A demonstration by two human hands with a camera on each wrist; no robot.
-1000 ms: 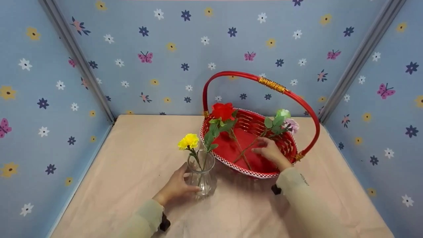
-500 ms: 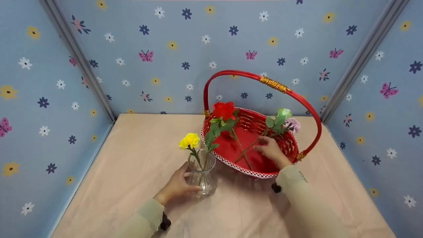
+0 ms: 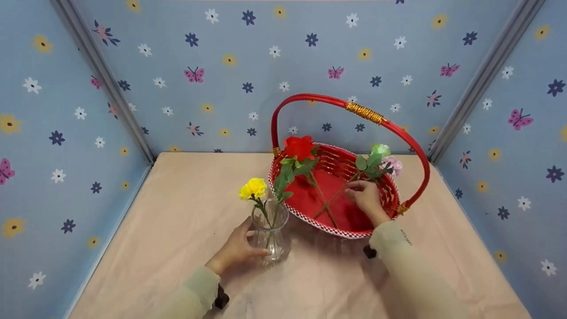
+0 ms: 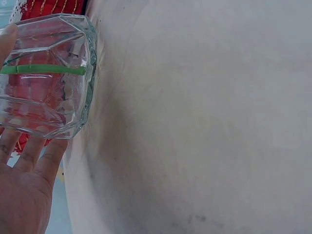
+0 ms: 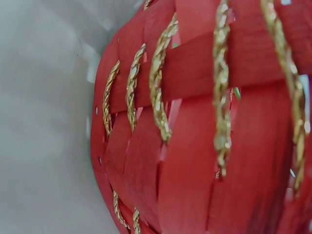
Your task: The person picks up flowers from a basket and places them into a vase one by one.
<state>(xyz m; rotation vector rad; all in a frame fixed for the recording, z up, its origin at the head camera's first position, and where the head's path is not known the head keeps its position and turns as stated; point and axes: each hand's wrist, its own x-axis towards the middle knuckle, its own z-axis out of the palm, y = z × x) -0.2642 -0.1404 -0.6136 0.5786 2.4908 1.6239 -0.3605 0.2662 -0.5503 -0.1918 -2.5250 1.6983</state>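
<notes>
My left hand [image 3: 237,248] grips a clear glass vase [image 3: 275,250], thumb on the near side and fingers round the left. A yellow carnation [image 3: 252,189] leans in the vase; its green stem [image 4: 44,69] shows through the glass in the left wrist view. Inside a red woven basket [image 3: 319,227], my right hand [image 3: 368,199] pinches a thin flower stem [image 3: 339,193] between thumb and fingertips. That stem runs up to leaves with a pale green flower [image 3: 380,151] and a lilac flower [image 3: 392,165]. A red rose [image 3: 299,148] lies at the basket's left, its stem crossing the other.
The basket's tall red handle [image 3: 409,141] arches over the flowers. A pale cloth [image 3: 186,208] covers the table, with blue patterned walls [image 3: 221,88] on three sides. In the right wrist view, the basket's outer weave [image 5: 190,170] hides the right hand.
The fingers of my right hand have drawn in at the stem, and the hand has turned slightly. My left hand and the vase have stayed in place.
</notes>
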